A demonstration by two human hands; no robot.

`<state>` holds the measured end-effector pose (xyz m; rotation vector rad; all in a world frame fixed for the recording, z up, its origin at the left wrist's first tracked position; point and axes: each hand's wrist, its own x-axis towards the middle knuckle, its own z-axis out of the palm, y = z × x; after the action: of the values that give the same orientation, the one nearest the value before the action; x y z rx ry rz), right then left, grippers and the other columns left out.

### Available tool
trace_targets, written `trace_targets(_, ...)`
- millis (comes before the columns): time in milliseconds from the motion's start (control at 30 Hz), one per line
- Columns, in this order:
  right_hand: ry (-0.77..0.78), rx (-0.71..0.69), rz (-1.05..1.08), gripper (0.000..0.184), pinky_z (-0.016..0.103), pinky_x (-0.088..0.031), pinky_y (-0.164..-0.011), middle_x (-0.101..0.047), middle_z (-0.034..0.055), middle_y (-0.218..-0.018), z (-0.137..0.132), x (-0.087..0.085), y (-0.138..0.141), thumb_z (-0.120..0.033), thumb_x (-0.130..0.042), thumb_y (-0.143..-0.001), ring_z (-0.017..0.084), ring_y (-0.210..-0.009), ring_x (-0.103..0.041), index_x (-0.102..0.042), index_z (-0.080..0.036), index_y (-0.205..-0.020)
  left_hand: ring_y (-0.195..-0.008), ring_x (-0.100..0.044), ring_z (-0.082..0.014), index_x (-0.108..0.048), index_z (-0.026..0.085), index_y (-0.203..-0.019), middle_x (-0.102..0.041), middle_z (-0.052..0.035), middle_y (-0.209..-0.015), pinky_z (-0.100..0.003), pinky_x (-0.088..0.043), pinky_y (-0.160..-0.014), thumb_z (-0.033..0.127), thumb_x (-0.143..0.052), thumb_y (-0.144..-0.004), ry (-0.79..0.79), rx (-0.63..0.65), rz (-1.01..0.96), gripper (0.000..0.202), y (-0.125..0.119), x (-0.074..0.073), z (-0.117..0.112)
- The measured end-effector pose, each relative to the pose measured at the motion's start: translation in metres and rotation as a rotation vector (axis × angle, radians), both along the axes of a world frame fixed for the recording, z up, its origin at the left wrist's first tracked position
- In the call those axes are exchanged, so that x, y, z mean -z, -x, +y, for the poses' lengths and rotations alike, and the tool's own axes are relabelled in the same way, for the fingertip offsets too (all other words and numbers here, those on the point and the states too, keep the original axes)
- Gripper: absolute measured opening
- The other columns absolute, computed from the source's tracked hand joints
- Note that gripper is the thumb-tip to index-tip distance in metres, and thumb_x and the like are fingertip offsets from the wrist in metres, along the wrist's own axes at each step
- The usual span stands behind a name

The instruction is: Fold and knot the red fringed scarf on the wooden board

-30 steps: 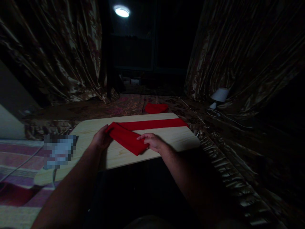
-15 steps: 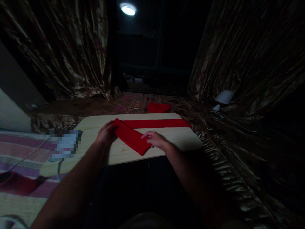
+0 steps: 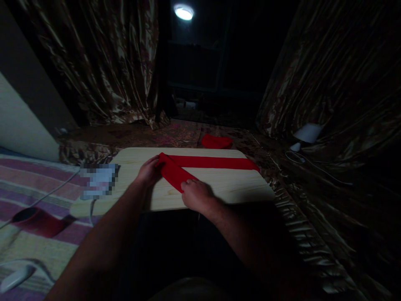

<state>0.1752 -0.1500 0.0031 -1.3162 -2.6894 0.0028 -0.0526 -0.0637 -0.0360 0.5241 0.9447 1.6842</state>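
A long strip of red cloth [image 3: 216, 162] runs across a pale wooden board [image 3: 232, 184]. At its left it bends sharply, and the folded part slants back toward me. My left hand [image 3: 148, 171] holds the cloth at this bend, fingers closed at the corner. Fingers curled, my right hand [image 3: 198, 196] grips the near end of the slanting part and covers that end. The strip's right end hangs over the board's right edge.
Beyond the board lies another red cloth piece [image 3: 216, 141]. A blurred-out flat object [image 3: 98, 182] with a cable rests on the board's left. A red cup-like object [image 3: 39, 221] lies on the striped bedding [image 3: 19, 179]. A small white lamp [image 3: 308, 133] stands right, beside curtains.
My right hand has turned and closed over the near end of the cloth, where its fingertips pinched the edge before. My left hand stays at the bend. The whole view has shifted slightly.
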Motion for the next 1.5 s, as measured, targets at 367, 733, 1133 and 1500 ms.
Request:
trace_targets(367,-0.001,0.034,-0.144,0.026,0.039,-0.054,-0.084,-0.071,0.0196,-0.109,-0.005,-0.013,0.001,-0.017,-0.052,-0.093,0.03,-0.101,-0.07,-0.066,-0.012,-0.114,-0.078,-0.072,-0.0202,-0.072,0.014,-0.107,-0.075,-0.0133,-0.1,-0.035,-0.062,-0.071,0.012,-0.069,-0.082,0.005,0.018,-0.028,0.026,-0.001,0.0,0.0)
trace_targets(733,-0.109,-0.004,-0.126,0.035,0.04,-0.054,-0.084,-0.065,0.0178,-0.117,-0.007,-0.013,0.0,-0.013,-0.04,-0.099,0.029,-0.106,-0.066,-0.058,-0.018,-0.129,-0.076,-0.072,-0.0212,-0.072,0.013,-0.106,-0.074,-0.0135,-0.095,-0.035,-0.06,-0.07,0.009,-0.068,-0.079,0.033,0.006,-0.011,0.027,-0.003,-0.003,-0.001)
trace_targets(1133,-0.066,-0.232,-0.245,0.026,0.036,-0.055,-0.085,-0.064,0.0138,-0.11,-0.012,-0.002,-0.008,-0.01,-0.045,-0.097,0.025,-0.103,-0.065,-0.063,-0.016,-0.115,-0.072,-0.072,-0.0191,-0.07,0.015,-0.11,-0.075,-0.0104,-0.091,-0.034,-0.061,-0.071,0.009,-0.065,-0.082,0.041,-0.001,0.0,0.028,-0.005,-0.005,-0.003)
trace_targets(1500,0.038,-0.123,-0.09,0.032,0.036,-0.052,-0.09,-0.072,0.0107,-0.109,-0.006,-0.019,-0.011,-0.036,-0.045,-0.102,0.024,-0.1,-0.068,-0.071,-0.019,-0.108,-0.074,-0.073,-0.0181,-0.067,0.017,-0.116,-0.074,-0.0107,-0.101,-0.033,-0.061,-0.071,0.009,-0.064,-0.082,0.024,-0.006,-0.001,0.035,-0.004,-0.005,-0.003)
